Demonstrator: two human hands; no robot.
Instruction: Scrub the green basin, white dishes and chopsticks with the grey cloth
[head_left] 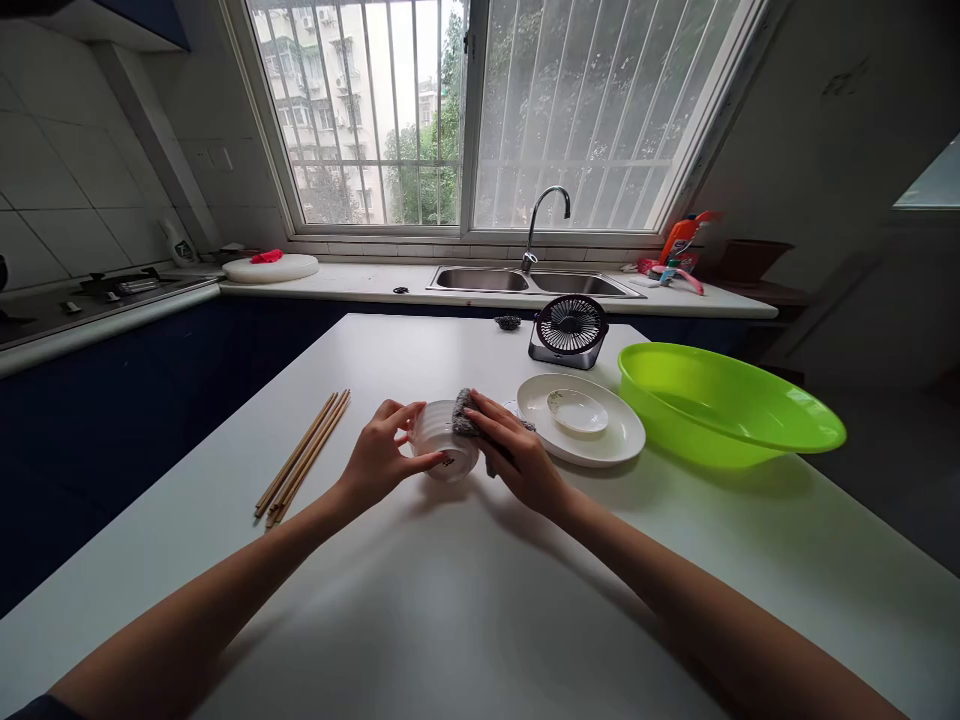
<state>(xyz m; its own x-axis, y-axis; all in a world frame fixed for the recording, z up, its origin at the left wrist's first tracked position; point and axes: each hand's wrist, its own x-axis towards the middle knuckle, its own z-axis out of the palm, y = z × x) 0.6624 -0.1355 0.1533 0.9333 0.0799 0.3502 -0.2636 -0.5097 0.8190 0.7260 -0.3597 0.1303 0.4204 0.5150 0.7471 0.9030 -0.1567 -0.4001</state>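
Head view, L hand (390, 440): gripping bowl (433, 428), thumb near base, fingers twd rim!
R hand (517, 450): pinning grey cloth (464, 414) to bowl's side!
Bowl: betw. both hands, tipped, base twd wrists; prob. light, stiff, breakable, slick if wet; best held rim-to-base.
Cloth: prob. soft, floppy; best bunched under fingers.
Table (420, 610): white, smooth-looking; chopsticks (309, 455) left of L hand, plate (529, 408) just right of R hand, green basin (697, 440) farther right.
Kitchen: sink (534, 290) well beyond R hand, under barred window (570, 130).

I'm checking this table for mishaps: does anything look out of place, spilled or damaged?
Perhaps the fan: an appliance seems odd standing just behind the large plate. No spill or damage shows.
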